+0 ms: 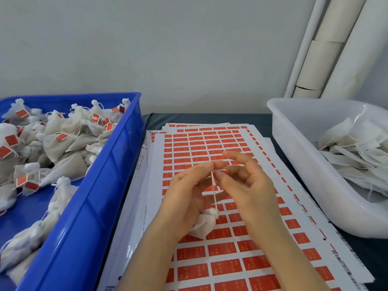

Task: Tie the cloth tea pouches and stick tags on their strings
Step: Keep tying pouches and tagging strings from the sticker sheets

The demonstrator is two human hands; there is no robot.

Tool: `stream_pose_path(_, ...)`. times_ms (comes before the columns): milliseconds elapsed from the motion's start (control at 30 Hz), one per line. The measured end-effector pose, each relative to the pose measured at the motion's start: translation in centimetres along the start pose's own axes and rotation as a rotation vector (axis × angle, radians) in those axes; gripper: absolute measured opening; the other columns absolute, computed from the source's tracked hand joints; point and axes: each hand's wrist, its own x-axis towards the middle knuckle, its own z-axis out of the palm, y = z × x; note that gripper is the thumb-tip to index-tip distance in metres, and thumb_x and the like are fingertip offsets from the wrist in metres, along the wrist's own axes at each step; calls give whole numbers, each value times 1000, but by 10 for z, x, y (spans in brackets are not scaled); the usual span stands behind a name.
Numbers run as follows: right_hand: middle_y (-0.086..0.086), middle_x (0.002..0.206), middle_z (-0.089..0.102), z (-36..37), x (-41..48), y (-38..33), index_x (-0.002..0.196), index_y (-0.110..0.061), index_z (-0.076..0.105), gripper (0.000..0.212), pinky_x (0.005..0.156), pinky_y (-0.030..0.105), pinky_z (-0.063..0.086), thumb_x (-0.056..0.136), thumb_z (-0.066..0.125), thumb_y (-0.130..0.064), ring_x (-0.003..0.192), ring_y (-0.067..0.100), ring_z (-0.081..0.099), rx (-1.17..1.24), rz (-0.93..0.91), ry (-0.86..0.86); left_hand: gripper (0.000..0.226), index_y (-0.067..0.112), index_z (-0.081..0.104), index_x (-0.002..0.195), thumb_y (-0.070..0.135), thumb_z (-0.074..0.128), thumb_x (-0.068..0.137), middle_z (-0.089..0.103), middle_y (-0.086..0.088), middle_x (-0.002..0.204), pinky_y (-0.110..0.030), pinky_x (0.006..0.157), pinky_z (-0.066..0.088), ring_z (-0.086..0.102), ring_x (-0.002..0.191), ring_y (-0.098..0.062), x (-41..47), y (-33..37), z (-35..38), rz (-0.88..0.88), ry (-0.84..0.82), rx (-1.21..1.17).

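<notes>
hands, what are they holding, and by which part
The left hand and right hand pinch a tag at the top end of the string; the pouch hangs below.

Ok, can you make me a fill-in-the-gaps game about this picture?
1. Tagged pouches lie in the ____ bin on the left.
2. The tub on the right is ____.
3. The left hand and right hand pinch the string of one ____.

Missing words: blue, white, pouch.
</notes>
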Motion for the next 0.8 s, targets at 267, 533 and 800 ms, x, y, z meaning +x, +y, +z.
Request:
stream_pose_path(267,-31,93,65,3,0,1,106,-47,56,41,60,10,51,68,69,-43,86,-9,63,71,77,57,54,18,67,113,54,46,79,72,-2,109,-31,84,57,68,103,-17,0,-2,5,-22,7,83)
stream_pose_path(533,-40,88,60,0,-1,0,97,-44,56,32,55,1,42,76,72,-26,85,-20,57,72,26,167,45,31,69,95,55,68,57,73,13,92,-16,69,56,70,88,-6,0,-8,8,175,167,349)
stream_pose_path(800,-30,85,66,-3,-2,2,85,-39,65,22,61,6,48,66,61,-49,85,-9,63,117,132,157,23,32,74,90,42,59,76,74,13,88,-15,68,56,71,85,-6,0,-13,4,201,285,333)
